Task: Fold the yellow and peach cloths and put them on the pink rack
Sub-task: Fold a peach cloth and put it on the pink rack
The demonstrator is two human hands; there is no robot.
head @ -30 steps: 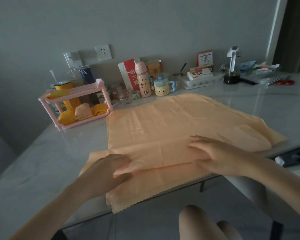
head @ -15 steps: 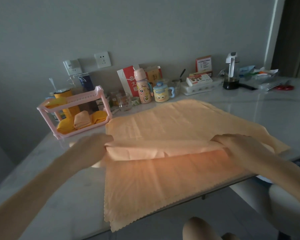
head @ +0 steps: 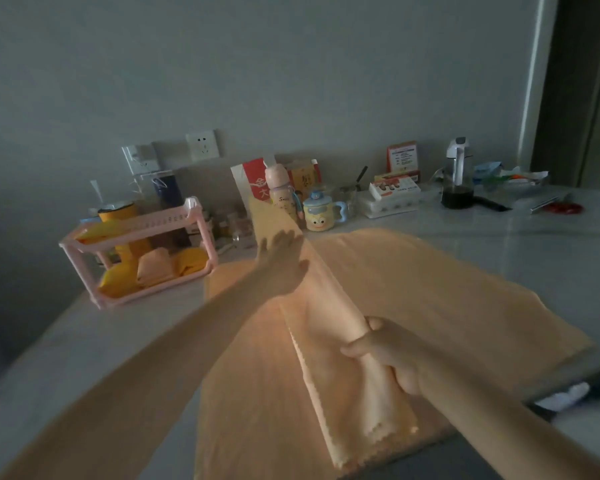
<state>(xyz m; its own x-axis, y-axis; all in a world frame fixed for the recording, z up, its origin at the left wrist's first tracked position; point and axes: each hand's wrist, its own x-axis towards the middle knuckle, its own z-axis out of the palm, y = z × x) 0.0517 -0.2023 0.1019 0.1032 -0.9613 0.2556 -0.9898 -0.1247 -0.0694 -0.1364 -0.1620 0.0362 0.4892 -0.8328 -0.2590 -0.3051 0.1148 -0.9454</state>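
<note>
The right hand (head: 388,355) clutches the raised peach cloth (head: 430,289); the grip of the left hand (head: 281,265) is unclear. Uneven pulling may skew the fold.

Single wide-angle view from head height, facing forward and down across the table (head: 94,341) toward the wall (head: 291,64); close over the near table edge.
</note>
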